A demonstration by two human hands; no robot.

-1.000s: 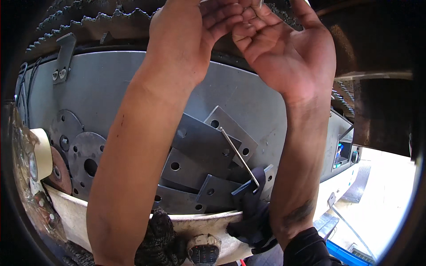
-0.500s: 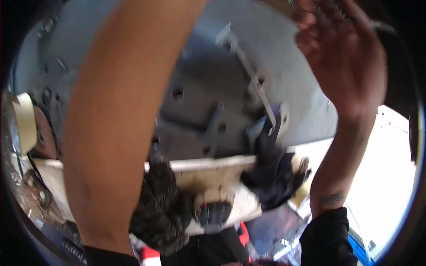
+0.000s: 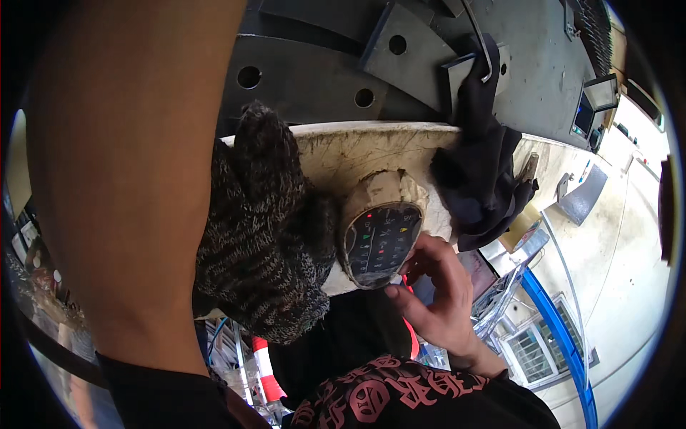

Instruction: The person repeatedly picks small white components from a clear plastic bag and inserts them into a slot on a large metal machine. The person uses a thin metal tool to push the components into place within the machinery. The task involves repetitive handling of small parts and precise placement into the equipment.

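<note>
My left forearm [image 3: 128, 179] crosses the left side and runs out past the top edge, so that hand is out of sight. At the lower right side of a rounded control panel [image 3: 382, 247] is my right hand [image 3: 444, 304], open, its thumb and bent fingers apart. The fingertips are at the panel's rim; whether they press on it I cannot tell. The panel has a dark face with small red, green and yellow marks, and sits in a worn whitish housing. A dark speckled knit glove [image 3: 261, 243] hangs just left of it.
Behind the panel, dark metal plates [image 3: 307, 75] with round holes lie on a grey surface. A black cloth [image 3: 479, 179] drapes over the whitish edge, near a bent metal rod [image 3: 480, 32]. At the right are a small screen [image 3: 584, 114] and a blue bar [image 3: 561, 332].
My right hand has come down from the upper right to the control panel. My left forearm has shifted left in the picture. The view has tilted and is sharper.
</note>
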